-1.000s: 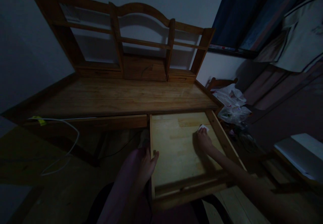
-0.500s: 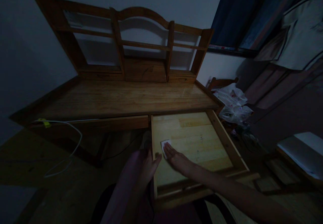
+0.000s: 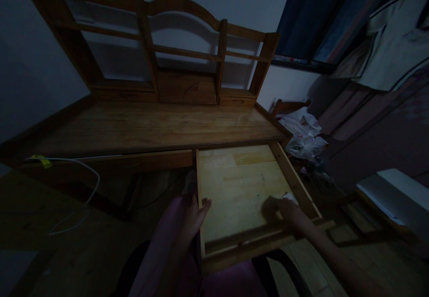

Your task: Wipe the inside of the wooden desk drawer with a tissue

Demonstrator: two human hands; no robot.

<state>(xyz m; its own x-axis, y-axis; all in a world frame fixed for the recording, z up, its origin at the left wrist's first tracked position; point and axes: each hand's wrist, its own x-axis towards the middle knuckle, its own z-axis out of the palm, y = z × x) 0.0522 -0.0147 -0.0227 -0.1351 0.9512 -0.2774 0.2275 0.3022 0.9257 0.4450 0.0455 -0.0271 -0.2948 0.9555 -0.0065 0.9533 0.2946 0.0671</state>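
A light wooden drawer (image 3: 234, 185) is pulled out from under a wooden desk (image 3: 157, 125). My right hand (image 3: 290, 210) presses a small white cloth (image 3: 290, 196) onto the drawer bottom at its near right corner, beside the right wall. My left hand (image 3: 193, 214) rests on the drawer's left wall near the front, thumb hooked over the edge and fingers curled round the wood.
The desk carries a wooden hutch (image 3: 174, 51) with open shelves. A white cable (image 3: 77, 185) hangs off the desk's left front edge. Plastic bags (image 3: 303, 136) lie on a chair at the right. A white-topped surface (image 3: 392, 194) stands at far right.
My right hand slid the white cloth from the drawer's far right to its near left side, then across to the near right corner. My left hand stayed on the left wall.
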